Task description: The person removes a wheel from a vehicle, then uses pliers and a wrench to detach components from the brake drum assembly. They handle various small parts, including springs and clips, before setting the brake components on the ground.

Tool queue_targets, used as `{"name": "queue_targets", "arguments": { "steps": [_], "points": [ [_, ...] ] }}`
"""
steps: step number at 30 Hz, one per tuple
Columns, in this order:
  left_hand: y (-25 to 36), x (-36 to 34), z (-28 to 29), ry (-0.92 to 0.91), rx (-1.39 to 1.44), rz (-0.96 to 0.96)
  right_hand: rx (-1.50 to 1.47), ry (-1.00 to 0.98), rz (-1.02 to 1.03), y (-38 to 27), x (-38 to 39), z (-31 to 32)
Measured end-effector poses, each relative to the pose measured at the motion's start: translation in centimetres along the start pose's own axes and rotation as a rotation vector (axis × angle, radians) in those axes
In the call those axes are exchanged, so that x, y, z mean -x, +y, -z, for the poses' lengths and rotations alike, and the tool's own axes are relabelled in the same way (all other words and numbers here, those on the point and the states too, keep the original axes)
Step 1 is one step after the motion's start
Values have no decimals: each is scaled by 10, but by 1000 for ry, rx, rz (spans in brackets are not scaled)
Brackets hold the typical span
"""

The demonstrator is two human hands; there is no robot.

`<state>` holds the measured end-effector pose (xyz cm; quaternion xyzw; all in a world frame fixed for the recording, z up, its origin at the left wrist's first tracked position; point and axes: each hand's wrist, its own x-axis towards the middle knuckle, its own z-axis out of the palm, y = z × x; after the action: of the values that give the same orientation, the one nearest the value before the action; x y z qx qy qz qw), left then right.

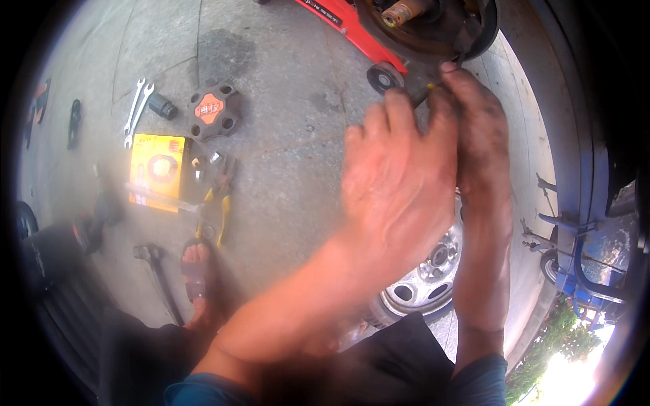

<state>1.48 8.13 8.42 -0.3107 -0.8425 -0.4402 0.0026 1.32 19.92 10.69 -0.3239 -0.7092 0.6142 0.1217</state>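
Note:
My left hand (399, 155) is closed, its fingers curled around a slim dark rod (421, 97) with a yellow spot near its end. What kind of tool it is, I cannot make out. Beside it my right hand (482, 122) reaches up to the lower edge of a round dark brake assembly (474, 34). Those fingers are bent and pressed together at that edge; whatever they pinch is hidden. A rusty brown axle stub (404, 12) sticks out of the brake assembly. Below my hands lies a wheel with a silver rim (437, 267), partly covered by my left forearm.
A red floor jack (359, 37) stands under the brake assembly. On the concrete at left are two wrenches (139, 108), a black socket (162, 106), a black wheel cap (215, 110), a yellow box (152, 169), yellow-handled pliers (224, 220) and a long-handled tool (162, 284) near my sandalled foot.

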Motion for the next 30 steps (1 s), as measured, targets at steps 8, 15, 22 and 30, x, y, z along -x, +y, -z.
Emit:
{"name": "queue_targets", "arguments": {
  "steps": [8, 15, 22, 30],
  "points": [
    [-42, 25, 14, -169, 847, 321, -249, -138, -26, 42, 5, -4],
    [-48, 23, -7, 129, 801, 332, -234, -37, 49, 39, 0, -6],
    [-46, 22, -11, 83, 129, -173, -212, -1, 49, 35, -2, -9],
    [-39, 6, -22, 201, 156, -90, -214, 46, 85, 29, -7, -11]
  ]
}}
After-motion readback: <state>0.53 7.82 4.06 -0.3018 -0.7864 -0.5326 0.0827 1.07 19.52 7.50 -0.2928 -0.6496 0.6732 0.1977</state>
